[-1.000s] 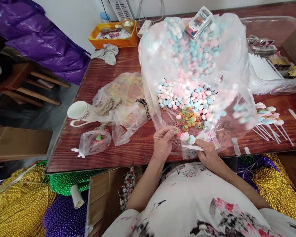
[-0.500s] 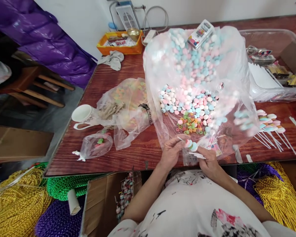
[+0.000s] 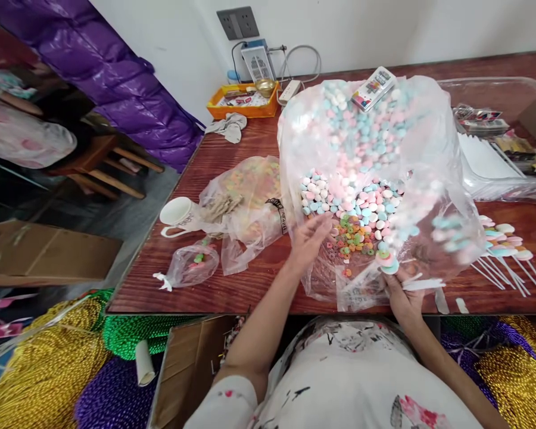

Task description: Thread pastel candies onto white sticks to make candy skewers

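My left hand (image 3: pixel 311 238) reaches over the plastic bag's near edge with its fingers stretched out, beside a pile of small colourful ring-shaped pieces (image 3: pixel 352 234). Closed in my right hand (image 3: pixel 402 295) is a candy skewer (image 3: pixel 386 261), pastel rounds stacked at the end of a white stick that points left. White strips (image 3: pixel 424 285) also stick out to the right from that hand. Loose pink, white and blue candies (image 3: pixel 373 205) lie just beyond the rings, on the big clear plastic bag (image 3: pixel 304 137), which bulges with more of them.
Finished-looking skewers (image 3: pixel 504 241) lie on the right of the table (image 3: pixel 170 304). A clear bin (image 3: pixel 495 185) stands behind them. To the left are a white mug (image 3: pixel 178 214), a bag of rings (image 3: pixel 250 185) and a small bag (image 3: pixel 192 265). An orange tray (image 3: pixel 245 110) sits at the back.
My left hand has come off the skewer and moved forward to the ring pile, its fingers now stretched. My right hand keeps the skewer, now away from the left hand. The view has shifted.
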The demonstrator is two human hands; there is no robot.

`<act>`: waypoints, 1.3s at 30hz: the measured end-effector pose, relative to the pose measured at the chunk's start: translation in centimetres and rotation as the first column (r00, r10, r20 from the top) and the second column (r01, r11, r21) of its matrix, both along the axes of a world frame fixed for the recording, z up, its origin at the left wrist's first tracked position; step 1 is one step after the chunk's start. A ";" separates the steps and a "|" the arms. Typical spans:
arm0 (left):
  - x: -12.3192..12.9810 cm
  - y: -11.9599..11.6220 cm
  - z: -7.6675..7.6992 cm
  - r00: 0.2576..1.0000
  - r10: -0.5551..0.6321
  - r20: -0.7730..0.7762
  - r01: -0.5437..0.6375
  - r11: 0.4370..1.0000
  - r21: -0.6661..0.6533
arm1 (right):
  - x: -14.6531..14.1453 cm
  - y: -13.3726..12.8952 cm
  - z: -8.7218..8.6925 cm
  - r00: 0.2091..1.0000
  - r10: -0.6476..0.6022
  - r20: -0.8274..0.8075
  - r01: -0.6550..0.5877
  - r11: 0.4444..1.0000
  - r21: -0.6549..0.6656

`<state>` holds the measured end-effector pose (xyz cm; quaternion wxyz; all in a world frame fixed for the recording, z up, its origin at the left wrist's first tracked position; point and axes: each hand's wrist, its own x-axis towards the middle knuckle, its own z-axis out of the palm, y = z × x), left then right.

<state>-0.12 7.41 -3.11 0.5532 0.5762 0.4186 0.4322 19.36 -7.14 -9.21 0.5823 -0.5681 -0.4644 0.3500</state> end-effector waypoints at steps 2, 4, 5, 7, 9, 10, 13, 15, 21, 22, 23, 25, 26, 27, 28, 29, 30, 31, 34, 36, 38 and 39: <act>-0.6 4.0 0.1 0.859 0.089 -0.504 0.050 0.965 0.256 | 0.3 0.1 -0.5 0.993 -0.050 -0.106 0.043 0.997 -0.065; -0.7 6.9 -0.1 0.659 0.078 -0.748 0.225 0.929 0.295 | 0.4 0.3 -0.8 0.991 -0.048 -0.125 0.038 0.995 -0.087; -0.6 7.9 -0.3 0.606 0.069 -0.792 0.269 0.920 0.286 | 0.3 0.4 -0.9 0.993 -0.038 -0.108 0.029 0.996 -0.086; -0.6 9.1 -0.6 0.588 0.047 -0.807 0.295 0.917 0.268 | 0.3 0.6 -0.9 0.999 -0.017 -0.051 0.014 0.998 -0.064; -1.0 9.6 -0.7 0.577 0.046 -0.815 0.305 0.914 0.268 | 0.2 0.7 -0.8 1.000 -0.010 0.002 0.010 0.999 -0.035; -1.3 9.7 -0.7 0.583 0.054 -0.811 0.295 0.916 0.273 | 0.3 0.7 -0.8 1.000 -0.010 0.020 0.010 1.000 -0.024; -2.3 10.0 -0.4 0.698 0.064 -0.713 0.171 0.952 0.253 | 0.3 0.8 -1.0 0.999 0.009 0.047 -0.008 1.000 -0.007; -2.3 10.0 -0.4 0.790 0.045 -0.611 0.093 0.977 0.193 | 0.2 0.8 -1.2 0.997 0.028 0.072 -0.027 1.000 -0.010; 0.1 9.7 -1.5 0.636 -0.009 -0.772 0.254 0.947 0.199 | 0.1 0.8 -1.3 0.989 0.050 0.136 -0.055 0.998 0.035; 0.2 9.5 -1.7 0.625 -0.006 -0.781 0.263 0.943 0.204 | 0.1 0.8 -1.3 0.988 0.048 0.146 -0.055 0.998 0.041; 0.3 9.3 -1.9 0.623 0.000 -0.782 0.266 0.940 0.212 | 0.2 0.8 -1.3 0.987 0.046 0.157 -0.054 0.998 0.045; 0.3 8.6 -2.3 0.612 0.024 -0.790 0.296 0.920 0.257 | 0.3 0.7 -1.3 0.983 0.038 0.180 -0.047 0.998 0.049; 0.2 8.1 -2.5 0.605 0.039 -0.795 0.324 0.900 0.291 | 0.4 0.7 -1.4 0.980 0.040 0.193 -0.051 0.997 0.050; 0.1 7.7 -2.7 0.596 0.054 -0.801 0.358 0.875 0.325 | 0.5 0.7 -1.4 0.978 0.045 0.205 -0.057 0.997 0.054; 0.1 7.2 -2.9 0.586 0.068 -0.808 0.392 0.848 0.356 | 0.5 0.7 -1.5 0.975 0.050 0.215 -0.065 0.996 0.062; 0.0 6.8 -3.1 0.576 0.080 -0.814 0.421 0.824 0.378 | 0.5 0.8 -1.5 0.973 0.058 0.223 -0.076 0.995 0.071; 0.0 6.5 -3.3 0.570 0.086 -0.817 0.439 0.808 0.392 | 0.5 0.8 -1.6 0.971 0.067 0.231 -0.087 0.993 0.080; 0.0 6.2 -3.4 0.570 0.092 -0.816 0.446 0.800 0.401 | 0.5 0.8 -1.6 0.969 0.070 0.236 -0.093 0.992 0.087; -0.1 5.5 -3.6 0.649 0.115 -0.752 0.369 0.817 0.444 | 0.4 0.8 -1.4 0.970 0.048 0.237 -0.069 0.994 0.080; -0.2 4.6 -3.2 0.777 0.127 -0.617 0.202 0.877 0.435 | 0.4 0.7 -1.2 0.971 0.033 0.236 -0.050 0.996 0.068; -0.4 3.0 -2.5 0.915 0.108 -0.388 0.010 0.957 0.291 | 0.4 0.6 -0.8 0.971 0.039 0.237 -0.056 0.996 0.064; -0.5 2.0 -2.1 0.965 0.094 -0.245 -0.053 0.984 0.171 | 0.3 0.5 -0.5 0.969 0.049 0.241 -0.067 0.995 0.069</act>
